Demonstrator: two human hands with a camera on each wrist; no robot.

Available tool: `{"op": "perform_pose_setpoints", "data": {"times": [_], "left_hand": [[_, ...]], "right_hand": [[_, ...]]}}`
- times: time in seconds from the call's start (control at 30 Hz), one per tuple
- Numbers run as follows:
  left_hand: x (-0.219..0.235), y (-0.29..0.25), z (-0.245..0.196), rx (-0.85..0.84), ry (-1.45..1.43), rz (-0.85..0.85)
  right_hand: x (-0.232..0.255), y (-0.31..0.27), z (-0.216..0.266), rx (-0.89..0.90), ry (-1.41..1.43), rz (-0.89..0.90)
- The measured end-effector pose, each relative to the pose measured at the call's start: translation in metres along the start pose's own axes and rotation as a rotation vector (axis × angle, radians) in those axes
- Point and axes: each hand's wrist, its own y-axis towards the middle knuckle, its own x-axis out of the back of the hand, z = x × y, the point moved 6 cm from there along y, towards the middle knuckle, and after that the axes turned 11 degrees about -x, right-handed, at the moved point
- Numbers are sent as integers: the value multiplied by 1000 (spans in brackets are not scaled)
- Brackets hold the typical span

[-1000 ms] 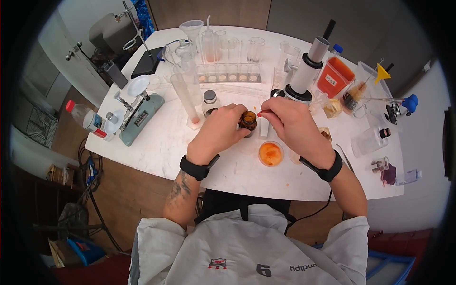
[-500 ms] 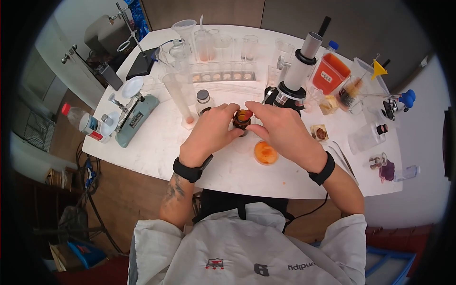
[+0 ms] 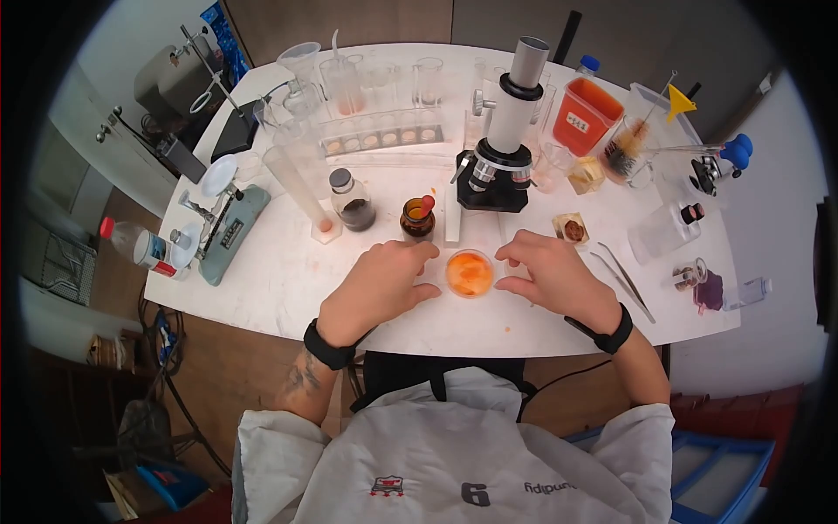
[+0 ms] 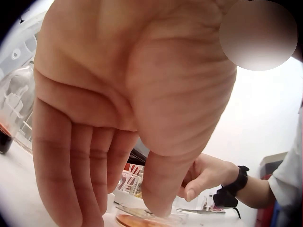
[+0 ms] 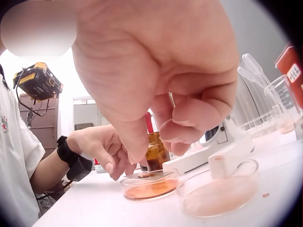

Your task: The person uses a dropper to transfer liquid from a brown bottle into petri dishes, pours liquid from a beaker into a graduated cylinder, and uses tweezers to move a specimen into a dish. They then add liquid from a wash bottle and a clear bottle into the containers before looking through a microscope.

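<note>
Both hands (image 3: 382,286) (image 3: 559,278) nearer white table edge (image 3: 436,342)

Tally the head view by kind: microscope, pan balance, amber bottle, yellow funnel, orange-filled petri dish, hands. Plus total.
Microscope: 1
Pan balance: 1
Amber bottle: 1
Yellow funnel: 1
Orange-filled petri dish: 1
Hands, left and right: 2
Total: 7

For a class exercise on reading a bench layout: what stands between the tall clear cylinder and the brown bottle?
A grey-capped clear jar with dark contents stands between the cylinder and brown bottle, seen in the head view.
</note>
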Motion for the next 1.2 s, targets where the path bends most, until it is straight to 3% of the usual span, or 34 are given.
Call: {"op": "perform_pose_setpoints", "data": {"times": [0.13, 0.47, 0.57, 0.77, 1.07, 1.2], "left_hand": [[-13, 12, -4, -15, 112, 123], [-16, 21, -5, -6, 102, 101], [-17, 22, -5, -7, 107, 99], [-15, 21, -5, -5, 104, 97], [-17, 19, 0, -13, 92, 68], [-14, 18, -2, -16, 75, 43]], "right_hand": [[-7, 3, -2, 36, -34, 14], [-14, 8, -4, 47, -74, 8], [-9, 7, -8, 42, -16, -70], [45, 10, -21, -58, 22, -438], [53, 32, -19, 78, 69, -375], [51, 41, -25, 4, 138, -296]]}}
